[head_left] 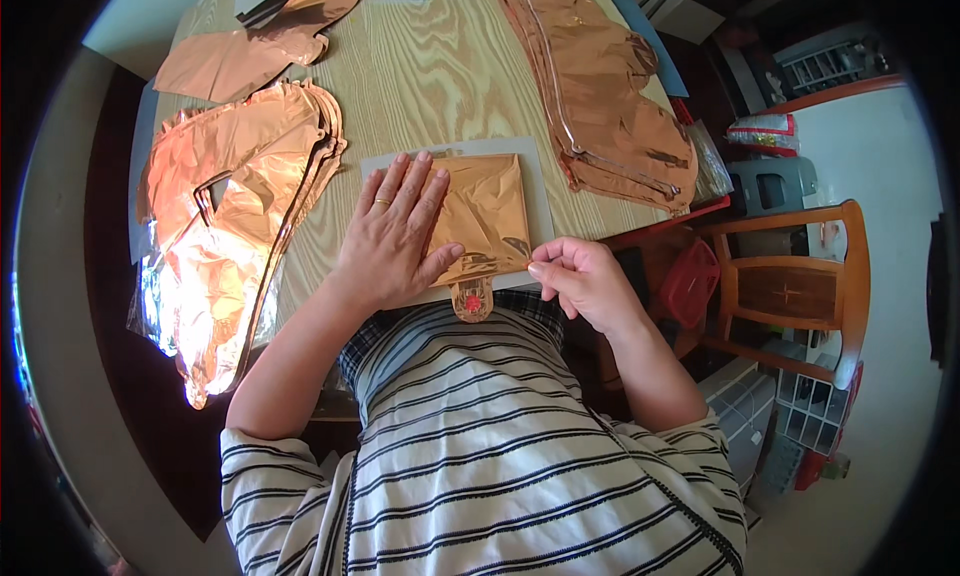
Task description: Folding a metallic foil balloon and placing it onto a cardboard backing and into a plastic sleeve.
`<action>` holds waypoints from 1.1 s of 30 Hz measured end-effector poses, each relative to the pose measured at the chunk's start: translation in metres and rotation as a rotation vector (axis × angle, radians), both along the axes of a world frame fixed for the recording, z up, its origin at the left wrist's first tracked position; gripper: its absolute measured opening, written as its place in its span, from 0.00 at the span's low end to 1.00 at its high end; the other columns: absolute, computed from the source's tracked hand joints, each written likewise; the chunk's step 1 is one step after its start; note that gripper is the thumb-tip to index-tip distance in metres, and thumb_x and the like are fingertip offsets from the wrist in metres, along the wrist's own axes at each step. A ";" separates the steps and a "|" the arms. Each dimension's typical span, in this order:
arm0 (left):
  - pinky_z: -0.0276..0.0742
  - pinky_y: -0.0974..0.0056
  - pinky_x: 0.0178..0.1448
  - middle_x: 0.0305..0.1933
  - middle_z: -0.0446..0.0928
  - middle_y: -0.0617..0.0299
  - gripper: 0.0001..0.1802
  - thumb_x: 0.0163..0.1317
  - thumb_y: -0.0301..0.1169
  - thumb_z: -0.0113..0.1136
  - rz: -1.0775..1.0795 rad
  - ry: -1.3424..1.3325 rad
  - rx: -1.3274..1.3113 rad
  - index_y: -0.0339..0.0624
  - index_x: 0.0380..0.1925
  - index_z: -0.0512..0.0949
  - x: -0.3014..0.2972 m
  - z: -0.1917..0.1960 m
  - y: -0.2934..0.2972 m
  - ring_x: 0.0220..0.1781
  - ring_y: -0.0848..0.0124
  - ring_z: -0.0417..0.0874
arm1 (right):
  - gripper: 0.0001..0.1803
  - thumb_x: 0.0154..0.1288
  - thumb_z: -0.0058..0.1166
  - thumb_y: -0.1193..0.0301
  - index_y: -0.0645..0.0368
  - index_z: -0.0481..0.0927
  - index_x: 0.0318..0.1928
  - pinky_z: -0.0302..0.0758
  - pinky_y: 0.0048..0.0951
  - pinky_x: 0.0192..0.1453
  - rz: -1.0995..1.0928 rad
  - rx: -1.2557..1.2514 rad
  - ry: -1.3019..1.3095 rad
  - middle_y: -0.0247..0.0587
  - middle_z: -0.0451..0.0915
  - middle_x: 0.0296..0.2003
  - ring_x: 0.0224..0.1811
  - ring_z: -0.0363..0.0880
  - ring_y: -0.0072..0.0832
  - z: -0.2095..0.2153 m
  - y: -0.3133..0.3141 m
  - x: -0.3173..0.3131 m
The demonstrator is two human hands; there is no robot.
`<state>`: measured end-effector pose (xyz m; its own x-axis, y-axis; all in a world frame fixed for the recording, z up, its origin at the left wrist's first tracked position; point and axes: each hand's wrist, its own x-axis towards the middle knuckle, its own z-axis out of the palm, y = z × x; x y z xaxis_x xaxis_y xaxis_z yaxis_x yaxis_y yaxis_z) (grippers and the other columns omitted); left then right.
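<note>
A flat, folded rose-gold foil balloon (pixel 485 216) lies on a grey card sheet (pixel 540 176) at the near edge of the light wooden table (pixel 440 66), its small valve tab (pixel 472 299) hanging toward the person. The left hand (pixel 395 236) lies open and flat, fingers spread, pressing it down, while the right hand (pixel 585 281) pinches its lower right corner between thumb and forefinger. The foil looks light, thin, slippery and easily creased, best held at edges or corners; stacks of similar copper foil balloons at left (pixel 225 216) and right (pixel 600 86) crowd the table.

Rose-gold foil balloon (pixel 487 214), grey card (pixel 540 191) (plain), b/w striped shirt (pixel 500 456)
</note>
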<state>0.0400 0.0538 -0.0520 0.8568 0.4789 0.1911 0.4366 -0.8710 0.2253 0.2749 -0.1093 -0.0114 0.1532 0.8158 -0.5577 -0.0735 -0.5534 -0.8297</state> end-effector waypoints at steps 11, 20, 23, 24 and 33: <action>0.43 0.44 0.83 0.81 0.55 0.42 0.44 0.72 0.59 0.47 0.003 -0.012 0.015 0.38 0.76 0.60 0.000 -0.001 0.000 0.83 0.45 0.52 | 0.12 0.71 0.61 0.69 0.68 0.84 0.38 0.68 0.20 0.18 0.105 -0.040 -0.372 0.34 0.81 0.20 0.18 0.74 0.14 0.012 0.014 -0.012; 0.42 0.45 0.84 0.82 0.54 0.43 0.44 0.72 0.58 0.48 0.006 -0.008 0.011 0.38 0.77 0.59 0.000 0.000 0.000 0.84 0.46 0.51 | 0.11 0.70 0.63 0.68 0.64 0.84 0.34 0.68 0.22 0.21 0.106 0.099 -0.482 0.31 0.79 0.19 0.19 0.72 0.13 -0.003 0.011 -0.014; 0.42 0.45 0.84 0.82 0.54 0.43 0.44 0.72 0.58 0.48 0.009 -0.014 0.005 0.38 0.77 0.59 0.000 -0.001 0.000 0.84 0.47 0.50 | 0.11 0.67 0.65 0.69 0.64 0.83 0.31 0.71 0.29 0.23 0.181 0.144 -0.731 0.35 0.78 0.18 0.17 0.75 0.20 0.001 0.013 -0.017; 0.42 0.45 0.84 0.82 0.55 0.43 0.44 0.72 0.58 0.49 0.009 -0.017 0.002 0.38 0.77 0.59 -0.001 -0.002 0.000 0.84 0.47 0.50 | 0.10 0.66 0.65 0.69 0.64 0.83 0.32 0.74 0.33 0.27 0.218 0.090 -0.810 0.38 0.80 0.20 0.21 0.78 0.28 0.008 0.016 -0.018; 0.41 0.44 0.84 0.82 0.55 0.43 0.44 0.72 0.58 0.49 0.010 -0.022 0.000 0.40 0.78 0.59 -0.001 -0.002 0.000 0.85 0.46 0.50 | 0.35 0.74 0.52 0.53 0.65 0.66 0.71 0.55 0.57 0.78 0.284 0.687 -1.345 0.59 0.65 0.72 0.76 0.61 0.53 -0.005 0.072 -0.039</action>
